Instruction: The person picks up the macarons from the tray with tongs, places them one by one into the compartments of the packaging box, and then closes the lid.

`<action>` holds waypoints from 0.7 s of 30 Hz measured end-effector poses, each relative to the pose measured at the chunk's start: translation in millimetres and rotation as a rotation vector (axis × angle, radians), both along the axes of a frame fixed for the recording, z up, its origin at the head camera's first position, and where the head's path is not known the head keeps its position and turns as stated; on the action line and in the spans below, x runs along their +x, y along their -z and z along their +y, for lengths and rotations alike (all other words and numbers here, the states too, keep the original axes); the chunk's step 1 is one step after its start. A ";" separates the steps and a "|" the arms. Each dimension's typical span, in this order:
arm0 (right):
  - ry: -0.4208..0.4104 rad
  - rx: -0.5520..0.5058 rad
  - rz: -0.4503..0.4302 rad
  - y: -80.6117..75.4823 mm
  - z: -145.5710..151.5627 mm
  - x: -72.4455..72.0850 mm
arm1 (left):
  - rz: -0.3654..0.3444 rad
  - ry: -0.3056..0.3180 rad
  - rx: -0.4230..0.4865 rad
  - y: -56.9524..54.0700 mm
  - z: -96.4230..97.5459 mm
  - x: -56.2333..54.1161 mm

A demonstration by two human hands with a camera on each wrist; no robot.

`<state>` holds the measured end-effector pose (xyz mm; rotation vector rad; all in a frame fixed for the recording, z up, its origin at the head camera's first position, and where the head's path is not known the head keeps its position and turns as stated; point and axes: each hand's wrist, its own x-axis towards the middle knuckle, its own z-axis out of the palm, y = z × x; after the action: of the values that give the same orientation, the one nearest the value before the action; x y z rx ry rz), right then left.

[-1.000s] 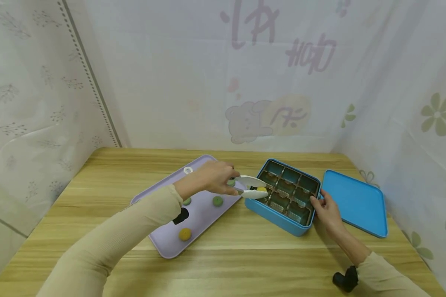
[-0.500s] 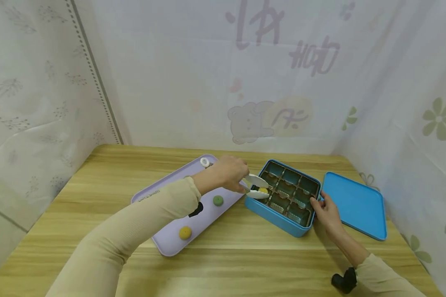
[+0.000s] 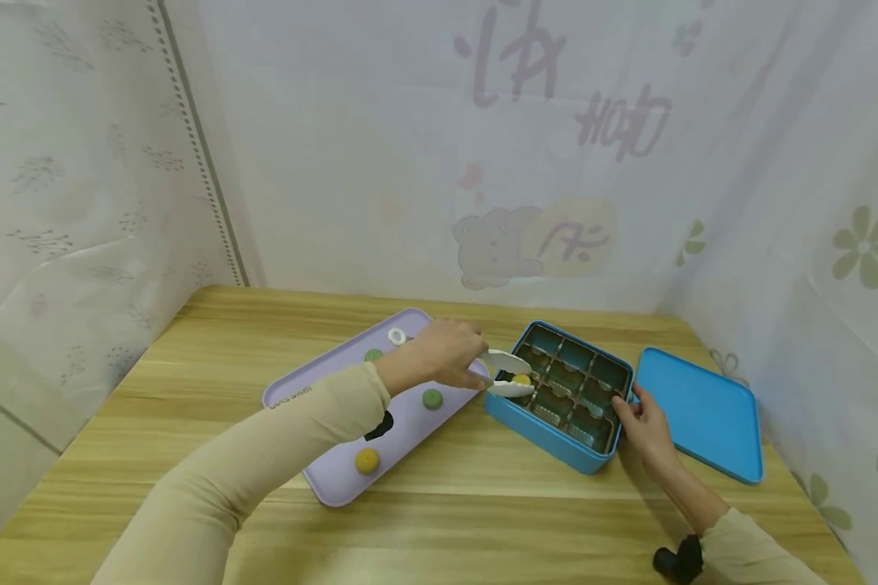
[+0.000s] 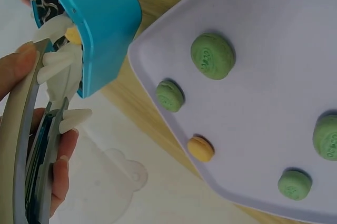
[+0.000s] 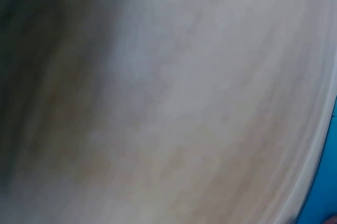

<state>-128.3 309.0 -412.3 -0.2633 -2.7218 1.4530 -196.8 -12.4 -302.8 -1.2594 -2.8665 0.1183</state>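
Observation:
My left hand (image 3: 446, 353) grips metal tongs (image 4: 21, 145) with white tips. The tips reach over the near-left corner of a blue box (image 3: 541, 439), one on either side of a small yellow pastry (image 3: 522, 379). Whether both tips touch it, I cannot tell. A dark brown divider (image 3: 563, 375) splits the box into several compartments, and the pastry is in a left one. On the box's right side my right hand (image 3: 647, 431) holds the rim, thumb on top and fingers partly hidden outside. The right wrist view is mostly blur.
A lilac tray (image 3: 336, 483) lies left of the box, carrying a yellow pastry (image 3: 367, 461) and several green ones, such as a green pastry (image 3: 432, 398). My left forearm crosses above it. A flat blue lid (image 3: 702, 414) lies right of the box.
My left hand has moved slightly right, and the tongs' tips with the yellow pastry sit further into the left compartment. My right hand stays on the box rim. The head view has shifted a little.

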 end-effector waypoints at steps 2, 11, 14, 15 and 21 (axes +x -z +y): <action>-0.002 -0.017 -0.001 1.2 -0.5 1.2 | -0.010 -0.006 0.002 0.9 -0.4 0.7; -0.002 -0.058 -0.007 4.2 -2.1 2.4 | -0.053 -0.017 0.066 3.5 -16.2 7.7; 0.001 -0.056 -0.029 3.5 -1.7 2.3 | -0.039 0.012 0.145 6.8 -33.0 12.9; 0.003 -0.053 -0.033 2.9 -1.4 2.1 | -0.039 0.022 0.178 8.2 -40.3 15.0; -0.005 -0.020 -0.047 -1.4 0.5 0.9 | -0.131 0.045 0.325 16.7 -102.8 36.4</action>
<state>-127.4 309.5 -410.9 -0.2953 -2.7471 1.4956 -160.3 -115.2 -319.5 -1.3041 -2.8027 -0.4280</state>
